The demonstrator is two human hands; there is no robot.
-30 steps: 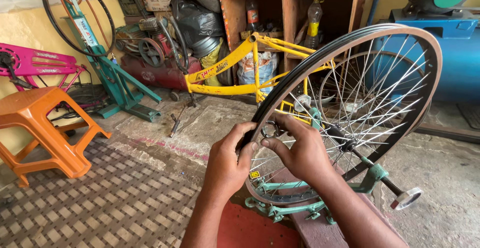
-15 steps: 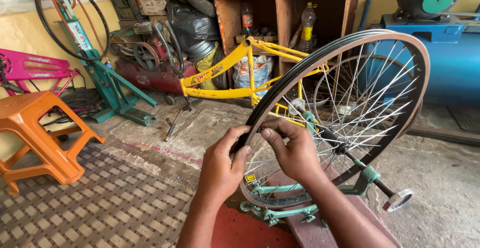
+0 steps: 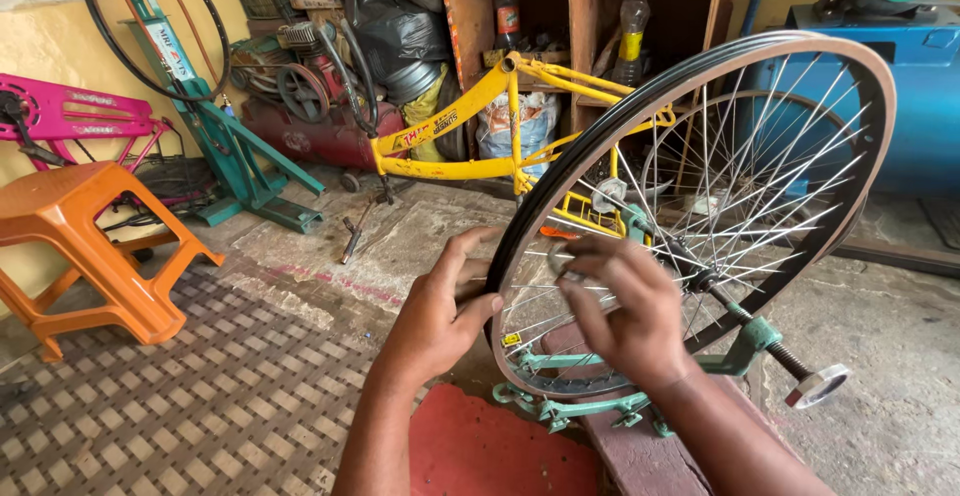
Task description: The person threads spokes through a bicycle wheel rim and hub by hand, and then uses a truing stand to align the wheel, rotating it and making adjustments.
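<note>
Wheel (image 3: 700, 206) upright in green stand (image 3: 640, 381), right before me. My left hand (image 3: 440, 316) cups rim (image 3: 530, 226) from outside, fingers loosely curled, thumb on tyre edge. My right hand (image 3: 625, 306) reaches among spokes (image 3: 560, 281), fingertips pinched narrow near rim; what they pinch, cannot tell. To do well: brace rim steady with left, keep right wrist clear of neighbouring spokes, turn in small amounts, check rim wobble against stand. Yellow frame (image 3: 480, 146) beyond hands, no obstacle.
</note>
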